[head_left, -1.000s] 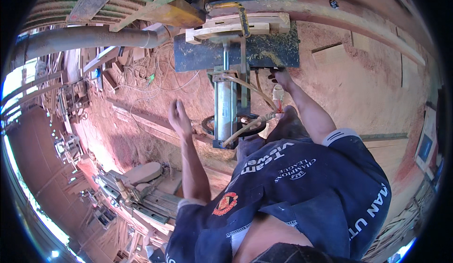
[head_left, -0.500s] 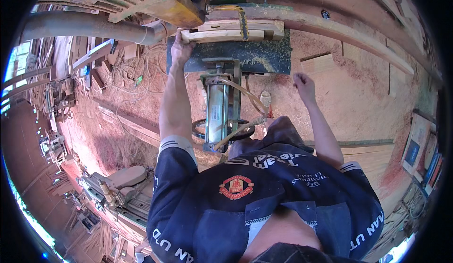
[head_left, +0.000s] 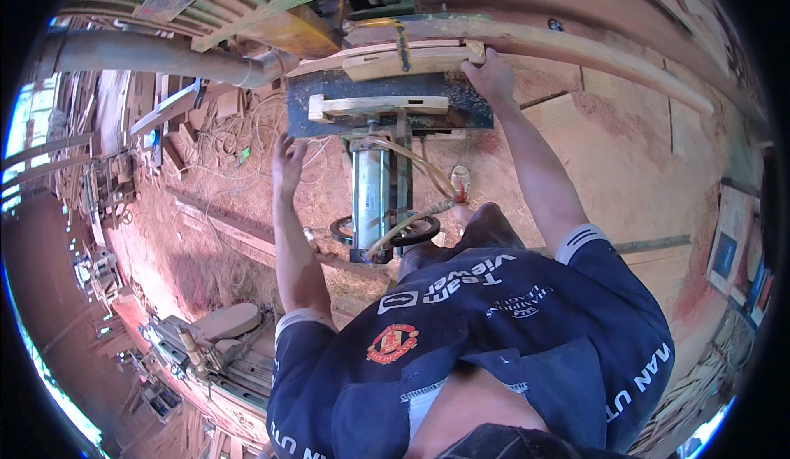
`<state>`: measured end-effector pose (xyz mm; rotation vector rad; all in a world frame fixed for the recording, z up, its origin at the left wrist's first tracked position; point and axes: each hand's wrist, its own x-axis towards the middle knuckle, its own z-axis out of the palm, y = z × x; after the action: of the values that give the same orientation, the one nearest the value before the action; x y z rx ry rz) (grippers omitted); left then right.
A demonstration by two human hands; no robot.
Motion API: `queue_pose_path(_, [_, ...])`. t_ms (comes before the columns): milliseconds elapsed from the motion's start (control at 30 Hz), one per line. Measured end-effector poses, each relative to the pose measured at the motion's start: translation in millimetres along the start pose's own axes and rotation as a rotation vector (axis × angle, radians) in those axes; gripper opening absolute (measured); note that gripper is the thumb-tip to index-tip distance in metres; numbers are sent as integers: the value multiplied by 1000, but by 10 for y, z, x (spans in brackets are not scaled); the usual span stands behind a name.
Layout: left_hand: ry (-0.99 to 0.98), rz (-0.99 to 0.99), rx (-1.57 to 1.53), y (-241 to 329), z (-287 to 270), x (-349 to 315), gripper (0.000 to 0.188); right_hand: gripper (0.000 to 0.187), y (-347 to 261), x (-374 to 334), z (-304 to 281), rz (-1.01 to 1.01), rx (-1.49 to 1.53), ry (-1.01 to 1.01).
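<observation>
My right hand (head_left: pixel 491 79) reaches to the far side of a dark metal machine table (head_left: pixel 300 101), its fingers and thumb closed on the right end of a pale wooden piece (head_left: pixel 387 64). That piece lies along the far part of the table, beside a long curved strip of wood. A second notched wooden piece (head_left: pixel 378 107) rests nearer me, just beyond the end of a metal air cylinder (head_left: pixel 372 195). My left hand (head_left: pixel 288 163) hovers off the table's near left corner, fingers loosely apart and holding nothing.
Yellowish hoses (head_left: pixel 424 163) run along the cylinder above a black handwheel (head_left: pixel 424 228). A thick grey duct (head_left: pixel 156 51) and a yellow machine part (head_left: pixel 300 31) stand at far left. Beyond the table runs a long wooden beam (head_left: pixel 592 60). Sawdust and cords cover the floor.
My left hand has let go of the notched wooden piece and drawn back; that piece now lies nearer the cylinder. My right hand has moved forward and taken hold of the farther wooden piece.
</observation>
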<state>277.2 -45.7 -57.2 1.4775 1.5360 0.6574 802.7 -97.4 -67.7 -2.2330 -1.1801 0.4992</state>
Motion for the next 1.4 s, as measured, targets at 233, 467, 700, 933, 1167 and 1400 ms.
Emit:
queue_pose_path(233, [339,-112,31,-409,-637,-1082,58,43,2261,-1403,-817,635,541,-124])
queue_pose_path(467, [369,177,80,842,-215,-1431,35,31,2243,-2648,-646,841,1618,180])
queue_pose_path(700, [-434,787,160,2658,1464,-1726,75,30,881,-2444,-812,445,1688,-121])
queue_pose_path(933, [-308,765,101,2892,1489,-1730,69,23,11,-2163,-715,-59,879,-894])
queue_pose_path(1167, [87,704,348,1980,-48,-1861,41,33,-129,-1002,-783,45,482,-522])
queue_pose_path(1400, [178,530,740,908,-1153,-540,44,30,-68,-659,-308,-138,230,-266])
